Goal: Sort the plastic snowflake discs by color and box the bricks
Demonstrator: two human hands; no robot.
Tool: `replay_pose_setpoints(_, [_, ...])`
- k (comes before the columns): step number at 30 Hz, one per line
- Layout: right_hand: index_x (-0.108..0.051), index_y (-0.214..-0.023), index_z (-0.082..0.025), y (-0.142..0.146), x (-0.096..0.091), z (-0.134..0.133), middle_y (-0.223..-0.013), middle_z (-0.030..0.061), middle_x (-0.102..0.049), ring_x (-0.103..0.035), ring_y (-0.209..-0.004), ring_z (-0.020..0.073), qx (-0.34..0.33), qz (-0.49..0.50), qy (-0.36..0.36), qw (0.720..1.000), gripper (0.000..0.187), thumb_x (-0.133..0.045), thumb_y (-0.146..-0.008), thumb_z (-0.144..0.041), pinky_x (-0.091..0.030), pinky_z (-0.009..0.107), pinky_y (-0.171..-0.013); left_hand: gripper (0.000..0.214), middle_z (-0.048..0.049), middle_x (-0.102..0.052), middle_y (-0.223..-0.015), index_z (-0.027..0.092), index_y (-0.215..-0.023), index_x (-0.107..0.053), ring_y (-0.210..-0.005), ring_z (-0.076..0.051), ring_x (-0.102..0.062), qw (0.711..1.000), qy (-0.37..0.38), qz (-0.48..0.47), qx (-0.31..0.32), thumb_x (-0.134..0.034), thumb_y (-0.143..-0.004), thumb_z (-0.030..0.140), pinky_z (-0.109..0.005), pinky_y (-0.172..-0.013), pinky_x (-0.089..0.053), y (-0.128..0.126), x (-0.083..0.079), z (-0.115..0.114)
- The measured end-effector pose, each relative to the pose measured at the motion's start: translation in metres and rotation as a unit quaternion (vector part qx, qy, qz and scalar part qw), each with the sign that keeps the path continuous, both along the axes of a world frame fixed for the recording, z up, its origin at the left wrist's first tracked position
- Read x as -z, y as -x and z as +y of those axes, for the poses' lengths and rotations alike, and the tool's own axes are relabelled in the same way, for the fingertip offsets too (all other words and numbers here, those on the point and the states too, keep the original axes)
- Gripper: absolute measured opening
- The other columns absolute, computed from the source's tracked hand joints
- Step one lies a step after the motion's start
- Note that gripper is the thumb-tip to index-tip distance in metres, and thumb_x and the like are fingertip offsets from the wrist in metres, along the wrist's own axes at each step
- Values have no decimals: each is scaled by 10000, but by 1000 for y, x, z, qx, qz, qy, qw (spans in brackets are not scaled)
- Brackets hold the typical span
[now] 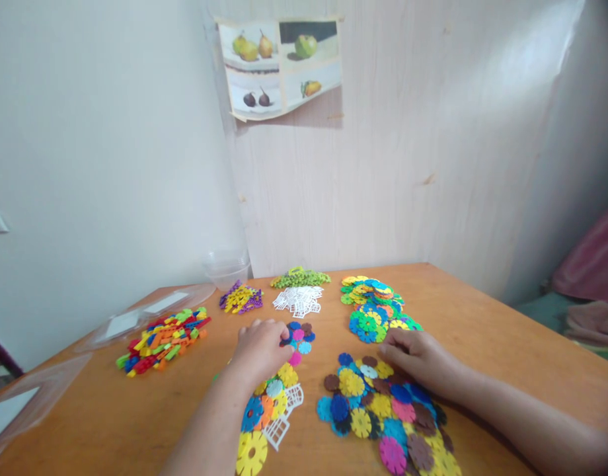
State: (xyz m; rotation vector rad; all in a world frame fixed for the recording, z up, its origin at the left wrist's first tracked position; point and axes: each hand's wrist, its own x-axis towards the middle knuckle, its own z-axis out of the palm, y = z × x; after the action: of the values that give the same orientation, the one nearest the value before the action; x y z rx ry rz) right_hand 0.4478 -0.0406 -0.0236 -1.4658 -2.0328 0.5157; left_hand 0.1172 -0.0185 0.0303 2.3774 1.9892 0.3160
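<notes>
My left hand [264,347] is closed, its fingertips at the edge of a small cluster of blue, pink and brown notched discs [298,334]. Whatever it grips, if anything, is hidden. Under and in front of that wrist lie larger discs, among them a yellow flower-shaped disc [251,453], beside white lattice pieces [277,431]. My right hand [416,354] rests with curled fingers at the upper right edge of a heap of small notched discs [382,404] in yellow, blue, brown and pink. Its fingertips are bent inward, so I cannot see anything in them.
Further back are large flower discs [371,311], white lattice pieces [299,301], green pieces [301,277] and purple-yellow pieces [241,297]. Multicoloured blocks [165,338] lie left, near clear plastic lids [145,312]. A clear tub [227,268] stands by the wall.
</notes>
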Motion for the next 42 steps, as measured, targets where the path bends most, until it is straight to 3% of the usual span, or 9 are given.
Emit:
replay_pose_setpoints(4, [-563,-707,-185,-2,3,2,-646,-10,-564,-484,-626,136,-4,1,-1,1000,379,-488,-914,-494,-338,249,-552,215,-37,-709,-997,295,-899,-690,-1021,-286,-594,1000,15,10,26,-655,-717,403,-384,-846,-375,-1,3,-3])
replay_pose_setpoints(10, [-575,-709,-184,0,0,0,-647,-8,-563,-490,-624,136,-8,-7,1,1000,386,-474,-922,-490,-351,249,-560,131,-31,-700,-927,274,-820,-683,-967,-256,-601,1000,6,20,23,-596,-723,277,-370,-833,-369,-2,2,-4])
replay_pose_setpoints(19, [-597,-743,-184,1,-4,-2,-661,-9,-573,-505,-633,137,-8,-17,-4,1000,338,-477,-928,-440,-346,245,-558,267,-65,-713,-947,244,-791,-695,-938,-258,-599,998,-37,49,-2,-442,-873,266,-394,-836,-352,-7,-8,-5])
replay_pose_setpoints(24, [-595,-740,-183,1,-3,-1,-671,-8,-583,-489,-621,131,-9,-14,-6,1000,341,-480,-930,-441,-360,246,-575,255,-36,-705,-910,239,-777,-681,-945,-230,-599,995,-84,-39,27,-475,-893,335,-351,-831,-378,-19,-6,-5])
replay_pose_setpoints(31, [-606,-751,-186,3,-5,-3,-663,-10,-577,-492,-625,133,0,-20,-9,1000,347,-477,-936,-451,-341,244,-560,218,-26,-715,-904,219,-780,-675,-927,-192,-613,953,24,-253,166,-555,-855,385,-293,-838,-446,-66,-4,-29])
replay_pose_setpoints(36, [-611,-761,-184,4,-7,-4,-648,-11,-568,-491,-625,133,3,-26,-3,1000,355,-478,-934,-463,-327,242,-547,187,-18,-709,-897,224,-750,-677,-934,-189,-608,945,58,-256,194,-576,-839,354,-298,-849,-452,-83,6,-39])
replay_pose_setpoints(42, [-604,-753,-183,4,-5,-3,-663,-2,-580,-500,-632,138,0,-18,2,1000,376,-465,-938,-479,-342,248,-555,186,-16,-712,-922,243,-793,-711,-981,-197,-598,951,31,-235,198,-570,-845,353,-312,-884,-434,-78,6,-36])
